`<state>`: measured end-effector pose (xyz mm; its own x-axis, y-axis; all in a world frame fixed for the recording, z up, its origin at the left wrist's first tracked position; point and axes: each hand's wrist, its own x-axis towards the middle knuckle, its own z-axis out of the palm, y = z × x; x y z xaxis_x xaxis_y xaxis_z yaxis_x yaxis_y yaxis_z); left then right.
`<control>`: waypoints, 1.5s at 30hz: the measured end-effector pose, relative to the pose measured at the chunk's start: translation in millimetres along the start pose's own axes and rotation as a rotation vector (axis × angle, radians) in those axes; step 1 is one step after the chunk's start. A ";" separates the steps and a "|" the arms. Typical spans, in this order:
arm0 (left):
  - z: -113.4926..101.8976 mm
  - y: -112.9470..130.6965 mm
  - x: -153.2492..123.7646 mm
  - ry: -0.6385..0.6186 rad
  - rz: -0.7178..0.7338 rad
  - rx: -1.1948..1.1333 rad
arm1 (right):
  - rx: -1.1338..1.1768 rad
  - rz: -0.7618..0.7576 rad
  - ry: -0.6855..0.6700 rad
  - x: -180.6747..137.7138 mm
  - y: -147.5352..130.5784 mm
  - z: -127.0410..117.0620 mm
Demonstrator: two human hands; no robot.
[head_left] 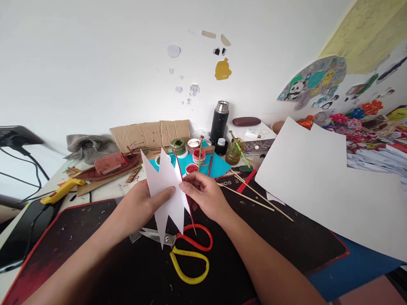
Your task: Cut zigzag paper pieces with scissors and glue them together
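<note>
Left hand [140,199] and right hand [206,195] are closing thumbs and fingers on one folded, spiky white paper [164,173] above the black mat [140,275]; one pair of scissors [168,240] is lying near, two sticks [249,199] right.

A black flask [219,123] stood upright near the wall [95,63], beside a dark red case [246,121]. At the left, a yellow glue gun [62,191] lay near a brown model boat [110,164], with a grey cloth [84,146] and upright cardboard [151,134] behind. A yellow sticker [223,70] clung above the flask.
</note>
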<state>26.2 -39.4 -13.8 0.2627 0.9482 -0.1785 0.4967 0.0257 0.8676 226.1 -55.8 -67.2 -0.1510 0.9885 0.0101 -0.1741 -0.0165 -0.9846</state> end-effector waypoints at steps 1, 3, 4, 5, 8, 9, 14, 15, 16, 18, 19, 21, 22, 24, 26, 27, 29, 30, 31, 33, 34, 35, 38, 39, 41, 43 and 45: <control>-0.2 -0.3 0.7 -0.003 0.002 0.005 | 0.005 0.005 0.001 0.2 0.7 -0.2; -1.1 -0.6 1.9 -0.011 0.002 -0.004 | 0.019 0.019 -0.006 0.7 1.9 -0.9; -1.9 -0.5 2.2 -0.015 -0.001 -0.017 | 0.032 0.022 -0.013 1.0 2.2 -1.4; -2.7 -0.4 2.2 -0.020 -0.004 -0.034 | 0.052 0.024 -0.021 1.3 2.4 -1.8; -5.1 0.9 0.6 -0.032 -0.007 -0.086 | 0.138 0.049 -0.039 1.9 2.5 -2.3; -5.6 1.4 -0.3 -0.035 -0.006 -0.100 | 0.167 0.062 -0.038 1.9 2.5 -2.1; -5.5 3.9 -3.2 -0.047 -0.006 -0.111 | 0.228 0.116 -0.059 0.8 3.1 1.1; -5.2 4.5 -3.4 -0.053 -0.008 -0.110 | 0.229 0.125 -0.068 0.5 3.4 1.8; -5.0 5.2 -3.4 -0.057 -0.011 -0.111 | 0.229 0.135 -0.078 0.3 3.7 2.2; -4.8 6.8 -3.1 -0.059 -0.016 -0.118 | 0.229 0.150 -0.093 0.0 4.4 2.7; -4.9 7.7 -2.9 -0.054 -0.020 -0.124 | 0.231 0.155 -0.098 -0.2 4.8 2.7; -5.3 9.3 -2.6 -0.039 -0.029 -0.133 | 0.235 0.163 -0.105 -0.4 5.7 2.7; -5.6 10.0 -2.6 -0.031 -0.029 -0.134 | 0.235 0.166 -0.109 -0.5 6.2 2.7; -5.9 10.5 -3.2 -0.025 -0.020 -0.132 | 0.231 0.175 -0.114 -0.6 6.9 3.0; -5.9 9.7 -4.5 -0.032 -0.007 -0.146 | 0.231 0.188 -0.117 -0.4 7.4 3.3; -6.0 9.0 -5.4 -0.034 -0.005 -0.164 | 0.232 0.191 -0.116 -0.3 7.4 3.4; -6.2 7.5 -7.5 -0.038 -0.022 -0.215 | 0.233 0.192 -0.107 0.0 7.3 3.4; -6.4 7.0 -8.4 -0.042 -0.038 -0.241 | 0.229 0.189 -0.101 0.1 7.2 3.4; -6.5 6.8 -9.2 -0.052 -0.054 -0.263 | 0.223 0.185 -0.097 0.2 7.2 3.3; -6.8 7.6 -9.9 -0.082 -0.067 -0.284 | 0.209 0.182 -0.101 0.1 7.2 3.4; -6.8 8.3 -9.8 -0.093 -0.064 -0.285 | 0.204 0.182 -0.110 -0.1 7.3 3.5; -6.8 9.1 -9.5 -0.097 -0.057 -0.285 | 0.200 0.182 -0.121 -0.2 7.4 3.6; -6.7 11.2 -7.9 -0.103 -0.055 -0.290 | 0.194 0.185 -0.132 -0.6 7.3 3.8; -6.8 11.6 -7.4 -0.111 -0.062 -0.294 | 0.193 0.185 -0.129 -0.7 7.1 3.7; -6.8 12.5 -6.6 -0.131 -0.076 -0.296 | 0.194 0.185 -0.120 -0.5 6.6 3.5; -6.5 13.4 -6.2 -0.134 -0.084 -0.290 | 0.200 0.187 -0.120 -0.1 6.0 3.4; -5.8 14.4 -6.0 -0.126 -0.088 -0.287 | 0.210 0.190 -0.121 0.3 5.8 3.6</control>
<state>26.9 -42.9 2.5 0.3380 0.8923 -0.2994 0.2729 0.2115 0.9385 221.6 -56.2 -72.2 -0.3126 0.9398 -0.1378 -0.3267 -0.2427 -0.9135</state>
